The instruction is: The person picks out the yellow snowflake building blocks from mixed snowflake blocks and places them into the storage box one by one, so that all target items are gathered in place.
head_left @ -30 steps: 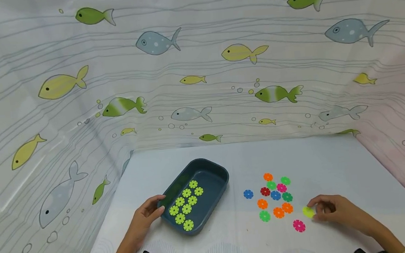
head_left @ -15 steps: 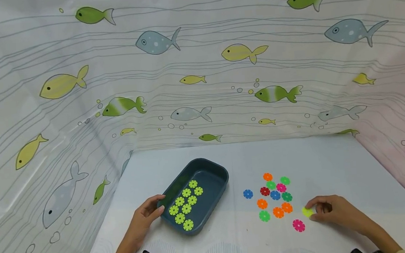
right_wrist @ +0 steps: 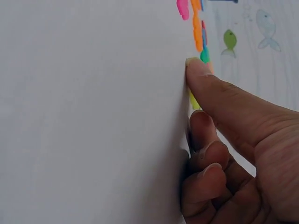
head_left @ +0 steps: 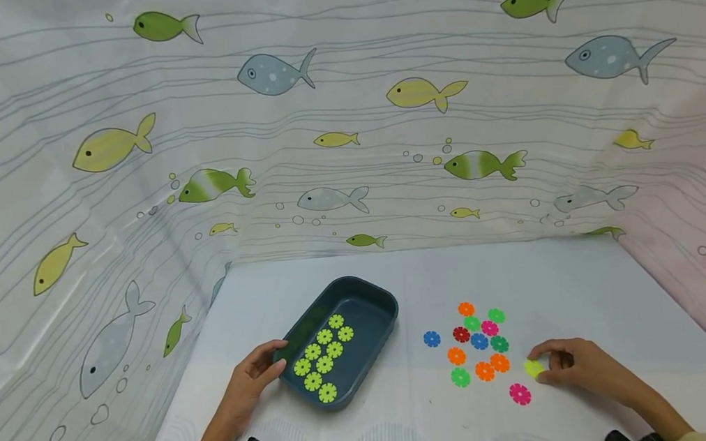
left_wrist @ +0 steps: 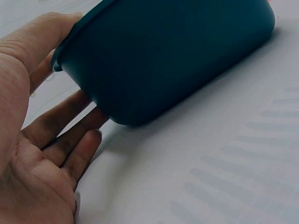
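My left hand [head_left: 247, 384] grips the near-left end of a dark blue tub [head_left: 364, 310], thumb on the rim and fingers against the outer side. Inside the tub lie several yellow-green notched discs [head_left: 324, 364]. Over at the right, a bright yellow disc [head_left: 533, 368] is pinched between the thumb and forefinger of my right hand [head_left: 576, 363], low at the tabletop. In the right wrist view only a sliver of that yellow disc [right_wrist: 194, 101] shows beside the thumb, with the other fingers curled in.
Between the hands, loose notched discs are scattered: a pink one [head_left: 520, 394] nearest the right hand, plus orange [head_left: 484, 371], green [head_left: 460, 377], blue [head_left: 432, 339] and dark red [head_left: 461, 335] ones. Fish-patterned sheeting [head_left: 386, 161] walls the white table [head_left: 520, 262] behind and at both sides.
My right hand has slid slightly left with the yellow disc between its fingertips. The left hand, tub and other discs stay where they were.
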`<state>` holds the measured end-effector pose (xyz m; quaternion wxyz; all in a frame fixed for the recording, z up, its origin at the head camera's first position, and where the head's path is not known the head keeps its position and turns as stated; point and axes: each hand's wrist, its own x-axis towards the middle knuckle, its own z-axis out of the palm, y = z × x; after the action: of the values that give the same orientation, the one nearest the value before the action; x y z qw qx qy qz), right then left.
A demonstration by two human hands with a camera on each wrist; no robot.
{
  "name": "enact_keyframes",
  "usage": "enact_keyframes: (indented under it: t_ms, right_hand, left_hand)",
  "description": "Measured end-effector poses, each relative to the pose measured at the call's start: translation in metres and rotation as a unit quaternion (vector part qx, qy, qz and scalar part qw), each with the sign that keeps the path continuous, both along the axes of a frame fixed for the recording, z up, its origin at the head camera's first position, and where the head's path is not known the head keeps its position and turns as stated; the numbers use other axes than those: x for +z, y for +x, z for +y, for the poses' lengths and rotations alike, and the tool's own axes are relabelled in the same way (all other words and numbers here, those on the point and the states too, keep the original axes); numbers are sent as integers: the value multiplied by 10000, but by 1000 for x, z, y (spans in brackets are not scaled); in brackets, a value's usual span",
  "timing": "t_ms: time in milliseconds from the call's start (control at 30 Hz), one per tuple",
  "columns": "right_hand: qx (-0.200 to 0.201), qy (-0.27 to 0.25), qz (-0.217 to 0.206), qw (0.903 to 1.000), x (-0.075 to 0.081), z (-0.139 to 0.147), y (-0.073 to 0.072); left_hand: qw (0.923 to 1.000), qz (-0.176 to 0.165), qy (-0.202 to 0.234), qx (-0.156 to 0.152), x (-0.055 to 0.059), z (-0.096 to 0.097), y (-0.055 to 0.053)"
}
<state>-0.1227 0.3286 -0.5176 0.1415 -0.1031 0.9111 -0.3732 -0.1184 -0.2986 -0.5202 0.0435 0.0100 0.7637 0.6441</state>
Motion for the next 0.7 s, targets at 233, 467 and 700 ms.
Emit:
enact_keyframes:
  t_ms: [233,467,700]
  right_hand:
    - [-140,-162,-44,9998,3,-3,1]
    - [-106,-257,232,9993,2,-2,3]
    - [-221,-272,72,9994,2,-5,1]
  left_hand:
    - [10000,19,-20,43,0,0,2]
    - [10000,-1,13,22,-1,0,1]
    - [9999,-34,105,-45,0,-1,1]
